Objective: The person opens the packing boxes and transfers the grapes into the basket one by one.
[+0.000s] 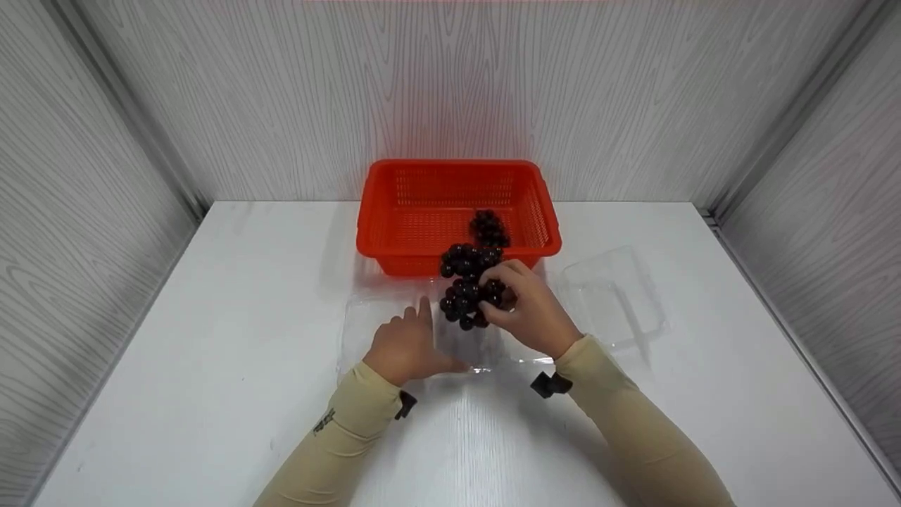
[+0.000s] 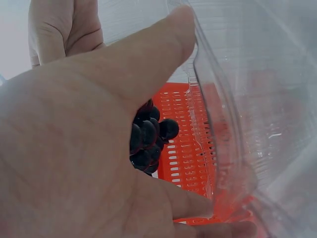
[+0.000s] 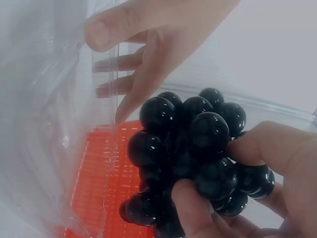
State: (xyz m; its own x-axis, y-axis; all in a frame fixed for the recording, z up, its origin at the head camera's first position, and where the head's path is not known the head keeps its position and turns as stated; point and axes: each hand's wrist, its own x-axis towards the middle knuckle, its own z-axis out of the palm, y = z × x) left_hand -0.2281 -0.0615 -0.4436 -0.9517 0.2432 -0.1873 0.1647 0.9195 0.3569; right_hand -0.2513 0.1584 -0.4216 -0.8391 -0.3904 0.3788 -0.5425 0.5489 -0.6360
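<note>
In the head view my right hand [image 1: 529,311] pinches a bunch of dark, glossy grapes [image 1: 461,292] above a clear plastic box [image 1: 360,325]. The right wrist view shows thumb and fingertips pressed round the berries of the grapes [image 3: 208,134]. My left hand [image 1: 407,346] lies at the plastic box, thumb spread away from its straight fingers. Seen from the left wrist, that hand [image 2: 84,129] touches the rim of the clear plastic [image 2: 233,124]. Part of the box is hidden behind both hands and the grapes.
A red slotted basket [image 1: 415,266] stands behind the box, near the back wall. Another dark grape bunch [image 1: 489,229] lies in its right half. To the right, a second clear plastic container [image 1: 619,310] rests on the white table [image 1: 211,366]. Grey wood-grain panels [image 1: 281,105] enclose the table.
</note>
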